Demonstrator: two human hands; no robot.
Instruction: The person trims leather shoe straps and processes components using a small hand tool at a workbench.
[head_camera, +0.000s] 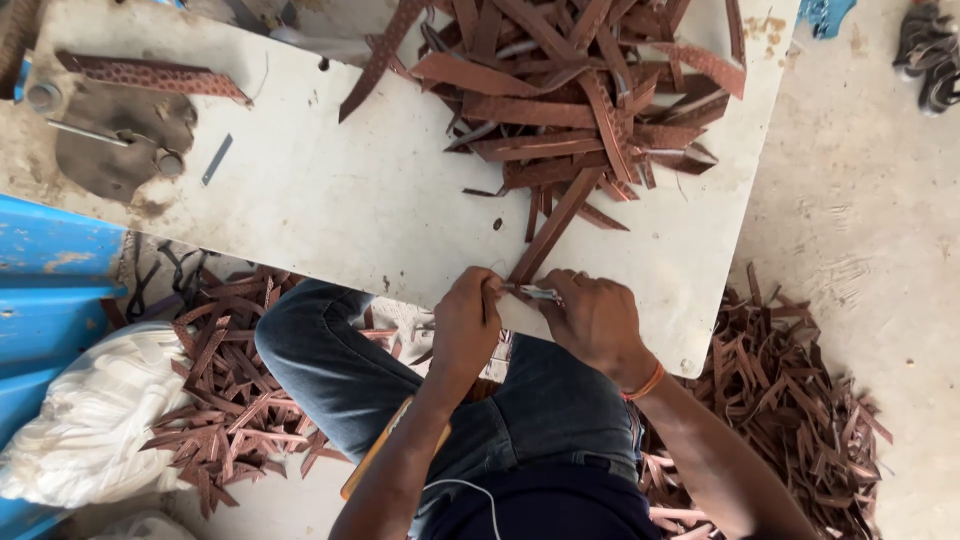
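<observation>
Left hand (465, 320) pinches a brown leather strip (550, 228) at the worktop (330, 200) edge; right hand (592, 318) grips small metal snips (535, 292) beside it.

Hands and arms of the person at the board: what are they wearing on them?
Both arms are bare to above the elbow, with no sleeves showing. The left hand has no glove, ring or band that I can see. The right hand is also ungloved, and an orange band circles its wrist.
</observation>
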